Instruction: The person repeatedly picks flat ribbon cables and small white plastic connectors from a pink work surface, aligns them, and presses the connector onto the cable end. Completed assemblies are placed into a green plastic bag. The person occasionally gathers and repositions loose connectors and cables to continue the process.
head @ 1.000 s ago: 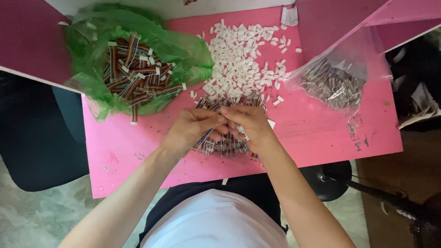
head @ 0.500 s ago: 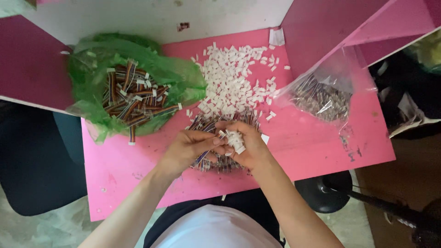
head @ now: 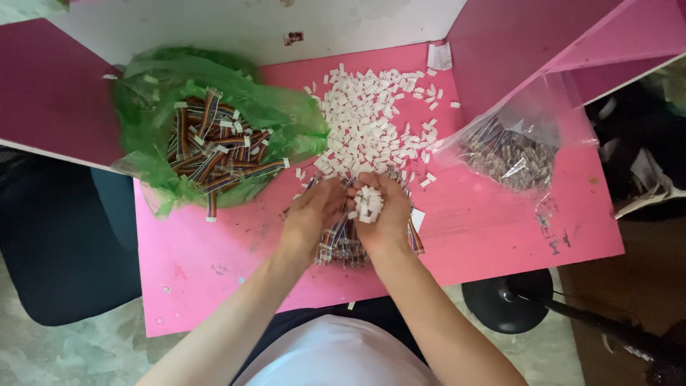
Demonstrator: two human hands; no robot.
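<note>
White connectors (head: 369,204) fill cupped right hand (head: 386,214) (loosely)

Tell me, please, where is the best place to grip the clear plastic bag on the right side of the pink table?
Probably at its gathered upper end, coming from above: the clear bag lies slack on the pink table, its small parts pooled low, so a grip on the loose film there should lift it without spilling.

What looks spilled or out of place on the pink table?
A few white connectors lie scattered apart from the main white pile, toward the back wall. One small white piece sits alone at the table's near edge, close to falling off. Nothing looks damaged.
</note>
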